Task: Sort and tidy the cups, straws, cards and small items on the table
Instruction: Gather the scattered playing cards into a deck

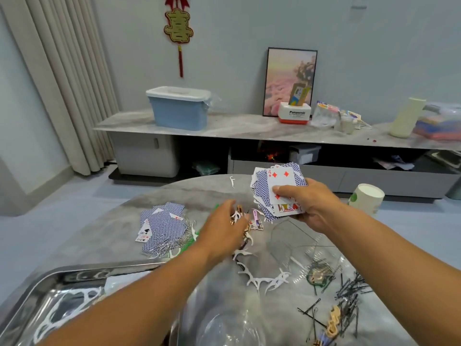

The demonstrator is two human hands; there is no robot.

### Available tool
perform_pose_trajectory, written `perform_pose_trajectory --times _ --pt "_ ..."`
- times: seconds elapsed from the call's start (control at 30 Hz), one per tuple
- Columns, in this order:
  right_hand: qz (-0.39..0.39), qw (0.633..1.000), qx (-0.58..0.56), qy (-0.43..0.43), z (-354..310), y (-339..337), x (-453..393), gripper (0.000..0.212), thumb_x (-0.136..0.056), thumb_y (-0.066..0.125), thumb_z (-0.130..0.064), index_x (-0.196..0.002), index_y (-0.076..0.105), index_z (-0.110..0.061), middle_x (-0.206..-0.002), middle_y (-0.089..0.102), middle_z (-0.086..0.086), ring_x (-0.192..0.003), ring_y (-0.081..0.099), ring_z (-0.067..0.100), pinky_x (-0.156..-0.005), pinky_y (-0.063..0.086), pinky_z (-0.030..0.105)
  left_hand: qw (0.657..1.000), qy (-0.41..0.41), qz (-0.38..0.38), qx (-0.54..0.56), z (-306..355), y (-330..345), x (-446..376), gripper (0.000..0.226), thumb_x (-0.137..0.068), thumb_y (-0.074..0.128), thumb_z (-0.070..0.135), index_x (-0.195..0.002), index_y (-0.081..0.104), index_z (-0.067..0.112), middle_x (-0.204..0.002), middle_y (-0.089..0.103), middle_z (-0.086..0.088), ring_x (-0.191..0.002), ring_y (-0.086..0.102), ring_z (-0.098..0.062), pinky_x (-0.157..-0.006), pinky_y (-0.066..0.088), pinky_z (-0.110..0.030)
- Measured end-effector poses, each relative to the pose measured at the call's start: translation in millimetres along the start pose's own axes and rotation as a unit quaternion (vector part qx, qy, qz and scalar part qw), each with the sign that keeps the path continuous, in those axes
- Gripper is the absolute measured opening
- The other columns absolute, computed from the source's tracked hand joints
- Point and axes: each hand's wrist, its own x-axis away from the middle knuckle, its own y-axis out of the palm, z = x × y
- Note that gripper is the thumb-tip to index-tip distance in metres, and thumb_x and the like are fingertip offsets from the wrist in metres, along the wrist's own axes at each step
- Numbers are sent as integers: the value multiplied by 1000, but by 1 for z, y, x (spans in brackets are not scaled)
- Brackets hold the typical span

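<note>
My right hand (pixel 308 204) grips a messy stack of playing cards (pixel 277 188) above the grey table (pixel 194 193), a four of diamonds on top. My left hand (pixel 222 228) is blurred and stretched out over small clips and floss picks (pixel 254 222) in the table's middle; its fingers look extended, and a grip cannot be made out. A second loose pile of blue-backed cards (pixel 162 227) lies to the left. White floss picks (pixel 264 279) are strewn in front. Black hairpins (pixel 349 293) lie at the right. A paper cup (pixel 366 198) stands at the table's far right.
A steel tray (pixel 57 278) holding white floss picks sits at the near left. Clear plastic cups (pixel 224 318) lie at the near middle and another clear cup (pixel 291 238) under my right hand. A low cabinet with a blue box (pixel 179 108) runs along the wall.
</note>
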Motion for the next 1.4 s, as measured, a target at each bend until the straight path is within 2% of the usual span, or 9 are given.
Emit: perform_pose_trajectory --times 0.07,0.13,0.3,0.47,0.8,0.97,1.07,1.23,1.4 --pt "-8 1000 -1 12 7 16 1 37 -76 86 -7 -103 64 -16 -84 79 7 -73 76 24 -67 62 38 978 -98 134 -130 -23 -52 -10 54 -95 60 22 -146 44 20 -142 55 -7 -121 58 -31 -103 48 -44" --pt "-21 1000 5 18 14 32 2 36 -76 86 -6 -104 65 -16 -84 79 7 -71 75 23 -61 60 35 935 -188 196 -229 -46 -97 -16 50 -90 65 18 -137 52 15 -135 58 -14 -121 56 -37 -100 49 -44" --pt "-50 998 28 32 28 68 5 33 -78 85 -4 -101 64 -14 -71 77 4 -55 73 19 -57 62 35 904 -333 143 -227 -77 -139 -24 88 -71 86 55 -136 51 7 -135 59 -17 -127 52 -37 -106 45 -43" --pt "-63 997 46 25 42 86 6 31 -77 85 -2 -94 63 -16 -77 77 8 -57 74 22 -46 56 30 872 -323 86 -357 -80 -131 -43 104 -61 81 75 -139 51 13 -143 52 -12 -133 47 -32 -110 40 -40" --pt "-66 995 61 30 66 87 2 39 -75 87 -1 -105 65 -12 -90 77 9 -61 75 22 -46 54 27 857 -334 -76 -386 -57 -118 -75 94 -68 84 61 -139 51 7 -138 59 -11 -126 56 -35 -104 49 -44" --pt "-75 995 68 5 69 91 3 36 -74 88 0 -96 65 -17 -90 77 8 -69 76 25 -55 62 36 858 -310 -42 -408 -50 -109 -69 90 -72 80 62 -138 52 9 -133 61 -8 -124 56 -30 -101 49 -36" --pt "-80 993 80 -14 72 94 2 37 -73 89 -2 -94 64 -22 -93 77 5 -82 76 28 -79 63 49 873 -301 -55 -380 -45 -105 -67 80 -78 81 51 -137 54 4 -135 62 -10 -123 60 -29 -104 50 -38" --pt "-83 993 80 -15 77 96 0 39 -74 89 -3 -99 65 -21 -100 77 5 -92 74 31 -86 60 53 906 -274 -35 -321 -47 -101 -68 62 -81 84 29 -131 60 2 -137 61 -13 -127 58 -26 -97 47 -31" --pt "-81 993 83 -11 83 97 -2 38 -74 88 -3 -100 66 -20 -95 78 3 -85 76 27 -79 63 50 913 -289 -15 -288 -47 -93 -57 90 -70 90 45 -138 50 1 -136 60 -15 -126 57 -34 -105 49 -43"
